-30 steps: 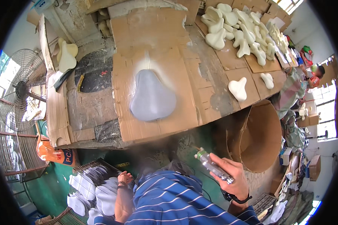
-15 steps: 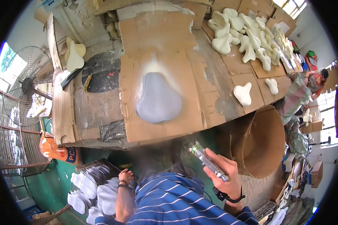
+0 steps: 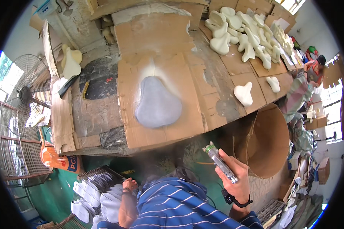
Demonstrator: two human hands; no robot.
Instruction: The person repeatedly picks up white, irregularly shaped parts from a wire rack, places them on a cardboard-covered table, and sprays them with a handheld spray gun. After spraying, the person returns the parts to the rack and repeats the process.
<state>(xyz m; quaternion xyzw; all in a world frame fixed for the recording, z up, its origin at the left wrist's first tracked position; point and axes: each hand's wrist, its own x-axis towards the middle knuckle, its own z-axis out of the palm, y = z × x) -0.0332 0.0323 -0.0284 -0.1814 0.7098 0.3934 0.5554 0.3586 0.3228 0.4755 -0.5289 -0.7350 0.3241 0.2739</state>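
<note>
A grey saddle-shaped pad [image 3: 158, 102] lies flat on the cardboard-covered table, wide end toward me, with pale overspray around its narrow end. My right hand [image 3: 235, 178] is wrapped round a metal spray gun [image 3: 221, 165] with a green ring near its tip. The gun is held off the table's front edge, right of my body, its tip pointing up and left. My left hand [image 3: 130, 184] hangs low beside my waist, fingers loosely bent and apart with nothing seen in them. Close to it, several grey pads [image 3: 110, 201] sit on a wire rack.
Many cream foam pads [image 3: 248, 32] are heaped at the table's far right; two lie nearer. A large cardboard drum [image 3: 269, 141] stands at the right front edge. On the left are a caged fan [image 3: 25, 94] and an orange sack [image 3: 59, 158]. Another person [image 3: 316, 70] is at far right.
My right hand has shifted slightly right with the spray gun. My left hand has dropped a little, its fingers more bent. The view has turned slightly; the grey pad stays on the cardboard.
</note>
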